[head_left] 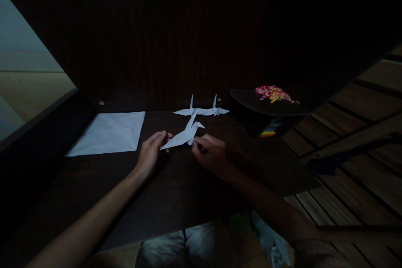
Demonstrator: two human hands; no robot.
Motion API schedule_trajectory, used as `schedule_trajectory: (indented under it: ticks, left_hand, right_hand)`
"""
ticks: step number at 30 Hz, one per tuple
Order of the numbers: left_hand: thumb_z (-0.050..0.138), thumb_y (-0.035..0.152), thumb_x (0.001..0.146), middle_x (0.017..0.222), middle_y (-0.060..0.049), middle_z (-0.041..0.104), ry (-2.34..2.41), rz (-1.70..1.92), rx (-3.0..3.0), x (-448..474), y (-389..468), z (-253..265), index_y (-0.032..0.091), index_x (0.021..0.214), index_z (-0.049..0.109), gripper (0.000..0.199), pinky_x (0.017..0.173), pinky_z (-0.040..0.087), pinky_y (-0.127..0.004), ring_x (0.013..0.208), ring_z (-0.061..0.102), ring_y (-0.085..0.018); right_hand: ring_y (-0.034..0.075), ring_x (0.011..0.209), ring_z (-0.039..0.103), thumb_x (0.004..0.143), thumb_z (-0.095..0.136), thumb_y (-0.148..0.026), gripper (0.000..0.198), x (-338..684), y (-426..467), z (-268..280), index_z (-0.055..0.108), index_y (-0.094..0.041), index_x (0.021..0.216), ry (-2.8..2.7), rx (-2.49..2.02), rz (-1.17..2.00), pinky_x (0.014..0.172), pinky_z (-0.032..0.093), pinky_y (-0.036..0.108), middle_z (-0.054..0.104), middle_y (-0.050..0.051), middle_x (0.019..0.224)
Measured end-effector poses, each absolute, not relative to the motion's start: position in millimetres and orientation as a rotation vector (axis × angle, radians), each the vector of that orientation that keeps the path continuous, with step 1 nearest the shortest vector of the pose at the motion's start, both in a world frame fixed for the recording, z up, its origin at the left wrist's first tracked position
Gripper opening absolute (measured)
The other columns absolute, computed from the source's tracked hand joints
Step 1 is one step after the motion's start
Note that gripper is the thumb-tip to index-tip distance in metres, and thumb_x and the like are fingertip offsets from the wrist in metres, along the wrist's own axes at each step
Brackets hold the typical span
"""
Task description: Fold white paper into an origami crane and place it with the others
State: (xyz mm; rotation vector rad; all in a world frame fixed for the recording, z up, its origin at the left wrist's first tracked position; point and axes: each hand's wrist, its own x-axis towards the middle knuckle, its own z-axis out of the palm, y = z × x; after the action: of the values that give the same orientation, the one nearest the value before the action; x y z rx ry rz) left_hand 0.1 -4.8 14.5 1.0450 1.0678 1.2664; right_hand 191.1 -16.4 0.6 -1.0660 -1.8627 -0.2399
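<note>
- Dark wooden desktop (pixel 150 192), dimly lit, with a white paper sheet (pixel 108 134) at left and two origami cranes (pixel 205 112) at the back.
- Nearer, between both hands, is the held paper crane (pixel 185 136).
- Right hand (pixel 212 153): thumb and fingertips pinched on its lower body; left hand (pixel 150 148): at the left wing, whether clamped I cannot tell.
- It should handle feather-light, crisp along folds yet easily crushed; the layered body looks the safest hold, wing tips the weakest.

Frame centre: paper crane (pixel 180 138) between your left hand (pixel 150 153) and right hand (pixel 212 150); two cranes (pixel 187 112) behind it. Centre-left: sheet (pixel 108 135) on your desk (pixel 147 205). Right of centre: small pieces (pixel 272 93) on shelf (pixel 266 109).
</note>
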Motion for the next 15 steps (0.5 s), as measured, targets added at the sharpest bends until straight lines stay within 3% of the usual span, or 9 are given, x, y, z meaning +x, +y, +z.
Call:
schedule_trajectory:
  ticks: [3,8,15]
  left_hand:
    - [0.059,0.038,0.081,0.066,-0.003,0.063,0.924,1.196,0.942,0.0,-6.6,20.2,0.013,0.087,0.066,0.027,0.058,0.047,-0.025,0.059,0.06,-0.015]
    - [0.07,0.016,0.07,0.084,-0.007,0.07,0.838,1.042,0.867,-3.0,-6.2,25.5,0.013,0.101,0.063,0.032,0.061,0.052,-0.027,0.067,0.067,-0.019]
    - [0.078,0.011,0.063,0.079,-0.003,0.071,0.789,1.064,0.941,-9.8,-1.7,24.4,0.015,0.102,0.062,0.042,0.068,0.053,-0.024,0.074,0.067,-0.016]
  right_hand:
    - [0.011,0.059,0.053,0.083,0.055,-0.017,0.013,194.6,-13.7,-3.6,0.068,-0.019,0.087,-1.916,-1.035,-0.396,0.059,0.039,0.023,0.061,0.0,0.064]
    - [0.013,0.065,0.051,0.081,0.061,-0.017,0.018,199.1,-12.4,-6.0,0.066,-0.022,0.097,-2.017,-0.901,-0.525,0.061,0.039,0.025,0.065,0.001,0.075]
    - [0.02,0.082,0.054,0.077,0.068,-0.029,0.015,192.6,-15.2,10.1,0.066,-0.022,0.09,-1.707,-1.112,-0.27,0.077,0.043,0.036,0.062,0.005,0.085]
